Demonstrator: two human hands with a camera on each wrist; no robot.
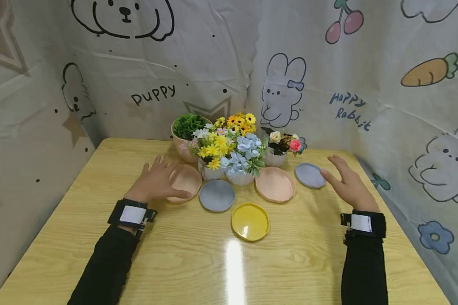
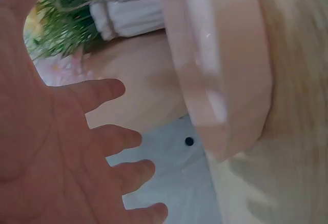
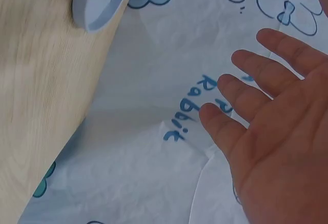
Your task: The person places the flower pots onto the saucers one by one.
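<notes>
My left hand (image 1: 152, 181) is spread over the left pink saucer (image 1: 187, 180), its thumb overlapping the saucer in the head view. In the left wrist view the palm faces the pink saucer (image 2: 241, 70), fingers apart, nothing held. My right hand (image 1: 350, 186) hovers at the right beside a small grey-blue saucer (image 1: 310, 175), fingers extended and holding nothing. The right wrist view shows the right hand (image 3: 287, 126) apart from the grey-blue saucer (image 3: 100, 3). Between the hands lie a grey saucer (image 1: 217, 195), a yellow saucer (image 1: 250, 222) and another pink saucer (image 1: 275, 184).
Several potted flowers stand bunched at the back: a green plant in a pink pot (image 1: 185, 148), a blue-flowered pot (image 1: 240, 176), yellow daisies (image 1: 213, 148) and a rose pot (image 1: 275, 159). A printed cloth (image 1: 213, 55) hangs behind the wooden table (image 1: 191, 262).
</notes>
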